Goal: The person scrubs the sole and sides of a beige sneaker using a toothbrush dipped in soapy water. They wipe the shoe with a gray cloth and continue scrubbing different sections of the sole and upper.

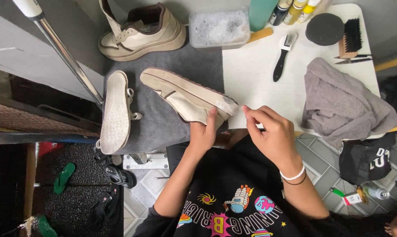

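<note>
A: What has the left hand got?

B: It grips a cream shoe from below, thumb up against the side near the toe. The shoe lies on its side over the grey mat, sole edge turned up, at the table's near edge. The leather looks smooth, and the toe end is smeared with white foam.

A: And the right hand?

B: Just beside the toe, not clearly touching it. Fingers are curled and pinched together; I cannot tell whether they hold anything. A white band sits on that wrist.

A: What lies around the shoe?

B: To the left, a pale insole, long and oval with a dimpled face, and laces looped beside it. Behind, the second shoe stands upright, tongue pulled up, thick sole. Next to it a clear rectangular tub full of suds.

A: The white side of the table?

B: A flat white board carrying a small black-handled brush, a round black sponge, a wooden brush with stiff dark bristles, and a crumpled grey cloth, soft and nubbly, hanging over the near edge. Bottles stand at the back.
</note>
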